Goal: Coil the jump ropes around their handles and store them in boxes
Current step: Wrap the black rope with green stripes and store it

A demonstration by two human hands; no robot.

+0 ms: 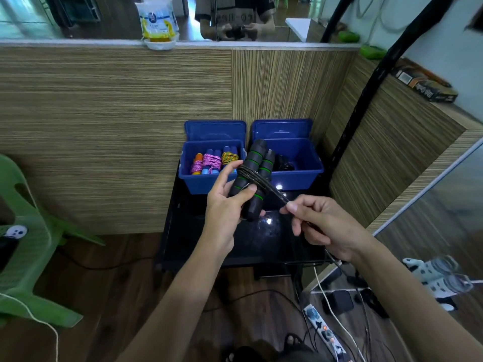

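My left hand [226,205] grips two black foam handles with green rings [254,163], held side by side and upright in front of the boxes. Several turns of thin black rope [252,176] wrap around their middle. The free end of the rope runs down to my right hand [321,223], which pinches it between thumb and fingers. Behind stand two open blue boxes. The left box [198,182] holds several coiled ropes in pink, orange and blue. The right box [308,173] holds a dark coiled rope.
Both boxes sit at the back of a glossy black low table [261,244] against a wood-grain wall. A green plastic chair [31,246] stands at the left. A power strip [324,333] and loose cables lie on the floor at lower right.
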